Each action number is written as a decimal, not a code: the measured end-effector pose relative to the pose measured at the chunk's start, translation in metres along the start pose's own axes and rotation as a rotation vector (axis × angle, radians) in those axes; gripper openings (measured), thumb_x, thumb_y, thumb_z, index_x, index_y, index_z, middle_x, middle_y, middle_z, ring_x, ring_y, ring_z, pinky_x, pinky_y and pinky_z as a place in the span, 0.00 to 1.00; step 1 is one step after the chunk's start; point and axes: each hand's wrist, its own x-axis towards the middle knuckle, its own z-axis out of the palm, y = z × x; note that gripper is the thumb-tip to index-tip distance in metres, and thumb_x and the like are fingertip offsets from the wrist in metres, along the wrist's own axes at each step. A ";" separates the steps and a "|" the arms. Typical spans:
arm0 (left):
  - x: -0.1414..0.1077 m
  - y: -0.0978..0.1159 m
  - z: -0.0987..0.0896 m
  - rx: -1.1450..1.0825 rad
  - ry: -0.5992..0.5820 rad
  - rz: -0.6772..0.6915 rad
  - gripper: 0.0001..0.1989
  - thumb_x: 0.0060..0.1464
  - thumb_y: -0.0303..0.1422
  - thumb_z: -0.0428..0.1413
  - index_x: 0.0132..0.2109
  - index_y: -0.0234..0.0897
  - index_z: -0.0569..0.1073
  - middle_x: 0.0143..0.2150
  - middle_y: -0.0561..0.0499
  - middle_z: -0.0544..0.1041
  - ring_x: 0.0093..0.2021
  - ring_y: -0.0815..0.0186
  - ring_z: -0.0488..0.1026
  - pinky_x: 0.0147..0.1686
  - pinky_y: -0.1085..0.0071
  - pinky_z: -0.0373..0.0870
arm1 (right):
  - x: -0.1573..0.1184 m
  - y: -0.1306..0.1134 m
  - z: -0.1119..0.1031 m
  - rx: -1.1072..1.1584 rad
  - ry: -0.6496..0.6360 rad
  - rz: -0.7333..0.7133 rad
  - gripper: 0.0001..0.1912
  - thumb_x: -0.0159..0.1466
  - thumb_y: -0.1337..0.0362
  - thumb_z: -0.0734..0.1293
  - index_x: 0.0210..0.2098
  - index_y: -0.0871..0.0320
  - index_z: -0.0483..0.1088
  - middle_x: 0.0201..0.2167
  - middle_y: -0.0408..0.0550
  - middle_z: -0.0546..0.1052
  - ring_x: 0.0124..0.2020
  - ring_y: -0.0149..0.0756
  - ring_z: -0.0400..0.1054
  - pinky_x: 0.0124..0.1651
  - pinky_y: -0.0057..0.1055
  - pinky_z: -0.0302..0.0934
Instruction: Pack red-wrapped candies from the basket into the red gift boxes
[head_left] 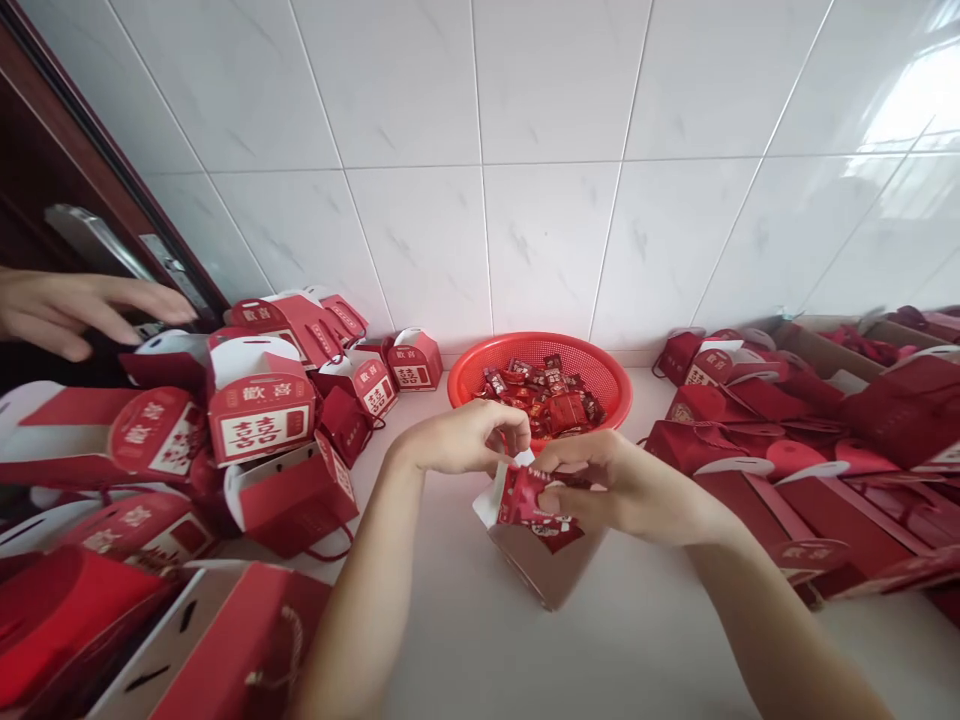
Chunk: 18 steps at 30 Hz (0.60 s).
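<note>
- Well left of the grip, another person's hand (90, 305) hovers near piled red boxes (259, 415).
- Nearer, the left hand (480, 435) curls its fingers by the open box's white flap (487, 505); whether they pinch it, I cannot tell.
- Directly beneath the grip sits that open box (547, 575); just behind, a red basket (611, 385) of wrapped sweets (555, 385).
- Between the right hand's (619, 485) thumb and fingers, a red packet (521, 497) is clamped, over the box's mouth.
- Right of the grip, more red cartons (757, 510) crowd together.
</note>
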 end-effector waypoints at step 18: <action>0.020 -0.006 0.005 0.046 0.061 -0.040 0.07 0.46 0.25 0.56 0.35 0.37 0.71 0.37 0.52 0.75 0.37 0.65 0.72 0.32 0.72 0.67 | 0.003 0.009 -0.012 -0.191 0.057 0.129 0.06 0.65 0.65 0.64 0.33 0.58 0.72 0.27 0.40 0.69 0.27 0.28 0.58 0.29 0.26 0.53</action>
